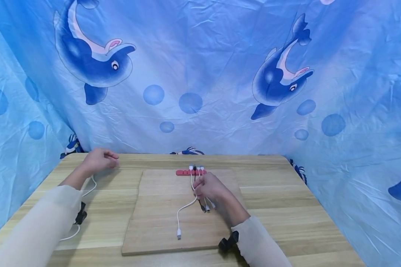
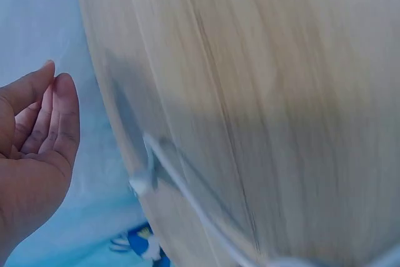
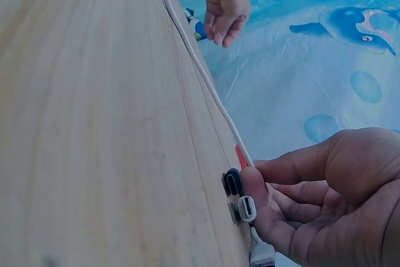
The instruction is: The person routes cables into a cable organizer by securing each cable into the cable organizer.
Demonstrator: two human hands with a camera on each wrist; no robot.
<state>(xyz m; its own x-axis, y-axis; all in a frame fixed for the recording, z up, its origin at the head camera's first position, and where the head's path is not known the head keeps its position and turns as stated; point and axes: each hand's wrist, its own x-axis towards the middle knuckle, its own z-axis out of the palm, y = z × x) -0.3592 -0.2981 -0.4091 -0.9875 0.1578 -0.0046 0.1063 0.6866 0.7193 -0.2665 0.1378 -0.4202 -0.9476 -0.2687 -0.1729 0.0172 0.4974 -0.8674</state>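
Observation:
My right hand (image 1: pixel 209 185) is over the wooden board, just in front of a red cable holder (image 1: pixel 181 172). Thumb and forefinger pinch a white USB cable (image 3: pixel 209 85), whose free plug (image 1: pixel 178 234) lies nearer the board's front. Beside those fingers hang other cable ends: a black connector (image 3: pixel 232 182), a white USB-C connector (image 3: pixel 247 208) and a white USB plug (image 3: pixel 262 256). Several cable heads stand in the holder's slots. My left hand (image 1: pixel 100 159) hovers at the table's back left, fingers loosely bent and holding nothing. Another white cable (image 2: pixel 187 195) lies close to it.
The board (image 1: pixel 153 222) lies on a wood-grain table (image 1: pixel 287 222). A blue dolphin-print curtain (image 1: pixel 220 66) hangs behind the table and along both sides. Each wrist carries a small black device (image 1: pixel 228 243).

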